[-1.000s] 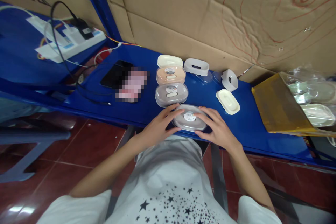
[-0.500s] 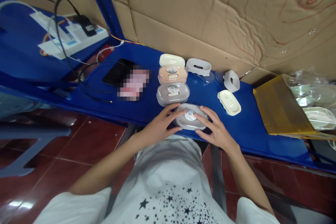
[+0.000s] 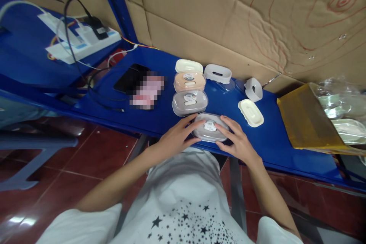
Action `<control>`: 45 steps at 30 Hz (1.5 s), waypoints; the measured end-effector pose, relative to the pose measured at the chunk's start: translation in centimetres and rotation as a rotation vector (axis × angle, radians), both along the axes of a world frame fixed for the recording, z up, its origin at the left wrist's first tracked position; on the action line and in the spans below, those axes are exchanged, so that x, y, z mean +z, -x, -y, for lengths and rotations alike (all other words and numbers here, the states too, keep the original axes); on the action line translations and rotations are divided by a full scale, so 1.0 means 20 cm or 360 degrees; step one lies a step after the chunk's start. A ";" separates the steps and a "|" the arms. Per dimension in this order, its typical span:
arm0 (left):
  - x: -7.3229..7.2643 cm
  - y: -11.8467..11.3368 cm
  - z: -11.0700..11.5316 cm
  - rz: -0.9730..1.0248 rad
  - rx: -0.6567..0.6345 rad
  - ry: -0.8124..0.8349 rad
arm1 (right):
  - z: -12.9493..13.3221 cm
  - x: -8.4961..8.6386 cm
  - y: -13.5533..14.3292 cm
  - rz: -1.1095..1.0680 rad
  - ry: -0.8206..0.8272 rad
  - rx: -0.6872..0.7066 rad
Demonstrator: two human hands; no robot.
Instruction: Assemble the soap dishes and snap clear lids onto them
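Note:
A grey soap dish with a clear lid and a round label (image 3: pixel 211 133) lies at the blue table's front edge. My left hand (image 3: pixel 181 134) grips its left end, fingertips on the lid and thumb along the near side. At the opposite end, my right hand (image 3: pixel 236 137) holds it the same way, its fingers close to the label. Just behind stand a second grey lidded soap dish (image 3: pixel 178 103), a peach one (image 3: pixel 180 81) and a cream one (image 3: pixel 188 65) in a row.
Toward the back are a white slotted base (image 3: pixel 217 71), another white base (image 3: pixel 254 90) and clear lids (image 3: pixel 227 85). A cream tray (image 3: pixel 251 113) lies to the right, near a carton (image 3: pixel 303 122) of wrapped items. Leftward are a phone (image 3: pixel 130 78), cables and a power strip (image 3: pixel 68 54).
Both hands stay on the grey soap dish with nearly the same grip. The whole view has shifted slightly, so everything on the table appears a little further right.

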State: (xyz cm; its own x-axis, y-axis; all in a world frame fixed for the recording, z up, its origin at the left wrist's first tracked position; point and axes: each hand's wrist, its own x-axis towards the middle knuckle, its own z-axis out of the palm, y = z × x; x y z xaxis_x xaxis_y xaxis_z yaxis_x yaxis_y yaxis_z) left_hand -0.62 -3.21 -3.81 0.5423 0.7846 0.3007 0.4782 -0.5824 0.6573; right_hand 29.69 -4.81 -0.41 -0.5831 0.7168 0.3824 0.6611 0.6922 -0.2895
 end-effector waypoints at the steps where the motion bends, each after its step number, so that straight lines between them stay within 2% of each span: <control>1: 0.00 0.00 0.00 -0.0004 0.0009 -0.0003 | 0.01 0.00 0.00 0.0023 -0.0018 -0.0025; 4: 0.00 -0.01 0.00 -0.0024 0.0052 -0.0031 | 0.03 -0.02 -0.04 0.0113 -0.0085 -0.0270; 8: 0.01 -0.01 0.01 -0.0063 0.0039 -0.0055 | -0.05 -0.03 -0.09 0.0133 -0.0288 -0.0911; 9: 0.01 -0.01 0.01 -0.0072 0.0036 -0.0062 | -0.09 -0.03 -0.10 0.0106 -0.0282 -0.0958; 13: 0.01 0.00 0.02 -0.0098 0.0039 -0.0105 | -0.25 0.01 -0.13 0.0011 0.0004 -0.0654; 14: 0.01 0.00 0.02 -0.0100 0.0037 -0.0114 | -0.28 0.03 -0.15 -0.0023 -0.0004 -0.0670; 16: 0.01 0.00 0.01 -0.0096 0.0029 -0.0137 | -0.29 0.04 -0.23 -0.0051 -0.0140 -0.0889; 19: 0.01 0.00 0.01 -0.0108 0.0017 -0.0177 | -0.18 0.00 -0.39 0.0126 -0.0244 -0.1197; 21: 0.01 -0.01 0.02 -0.0120 0.0016 -0.0204 | -0.05 -0.04 -0.47 0.0208 -0.0189 -0.1186; 23: 0.01 -0.01 0.03 -0.0128 0.0020 -0.0229 | 0.10 -0.07 -0.49 0.0147 -0.0134 -0.1035; 26: 0.02 -0.01 0.03 -0.0161 -0.0046 -0.0309 | 0.30 -0.05 -0.38 0.0073 0.0005 -0.0746; 28: 0.03 -0.01 0.03 -0.0224 -0.0141 -0.0408 | 0.34 0.00 -0.27 0.0085 0.0133 -0.0549; 30: 0.03 -0.01 0.03 -0.0314 -0.0235 -0.0513 | 0.28 0.05 -0.18 0.0058 0.0163 -0.0422; 32: 0.03 -0.02 0.03 -0.0385 -0.0284 -0.0579 | 0.11 0.10 -0.19 0.0036 0.0057 -0.0445; 34: 0.02 -0.02 0.03 -0.0412 -0.0294 -0.0596 | -0.13 0.13 -0.29 0.0089 -0.0140 -0.0601; 36: 0.02 -0.02 0.03 -0.0399 -0.0294 -0.0578 | -0.38 0.14 -0.43 0.0097 -0.0373 -0.0862; 39: 0.02 -0.01 0.03 -0.0299 -0.0263 -0.0541 | -0.60 0.13 -0.65 0.0002 -0.0460 -0.1012; 40: 0.02 -0.01 0.03 -0.0240 -0.0232 -0.0522 | -0.62 0.13 -0.70 -0.0018 -0.0452 -0.1020; 42: 0.02 0.00 0.03 -0.0117 -0.0152 -0.0447 | -0.57 0.13 -0.74 -0.0048 -0.0422 -0.1026; 45: 0.02 0.02 0.03 0.0002 -0.0093 -0.0240 | -0.31 0.13 -0.67 -0.0107 -0.0381 -0.1032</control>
State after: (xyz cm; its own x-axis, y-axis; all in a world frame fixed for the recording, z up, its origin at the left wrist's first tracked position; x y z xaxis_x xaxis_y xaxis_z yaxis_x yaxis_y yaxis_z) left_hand -0.93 -3.72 -3.43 0.5853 0.6975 0.4134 0.4398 -0.7014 0.5609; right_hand 43.00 1.35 2.26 -0.0351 0.8039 0.5938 0.9487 0.2136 -0.2330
